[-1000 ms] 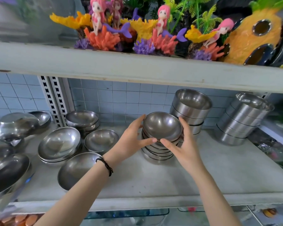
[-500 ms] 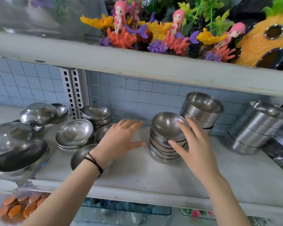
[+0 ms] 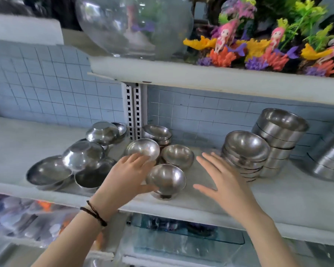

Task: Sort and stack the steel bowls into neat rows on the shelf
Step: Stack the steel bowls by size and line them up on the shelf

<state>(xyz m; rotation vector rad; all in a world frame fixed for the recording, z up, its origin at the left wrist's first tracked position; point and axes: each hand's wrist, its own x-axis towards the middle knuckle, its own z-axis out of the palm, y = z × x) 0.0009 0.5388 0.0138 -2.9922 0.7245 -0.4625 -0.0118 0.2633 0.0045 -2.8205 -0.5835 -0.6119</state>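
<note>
Steel bowls (image 3: 83,154): loose ones are lying jumbled on the left of the shelf (image 3: 278,197), several tilting against each other.
Neat stack (image 3: 245,151): rounded bowls are nesting to the right, just before a taller stack (image 3: 280,132).
Your left hand (image 3: 126,175): fingers are reaching out straight over a tilted bowl (image 3: 142,148), thumb lying beside the front bowl (image 3: 167,178); contact is unclear.
Your right hand (image 3: 225,183): fingers are spreading wide, holding nothing, hovering between the front bowl and the neat stack.
</note>
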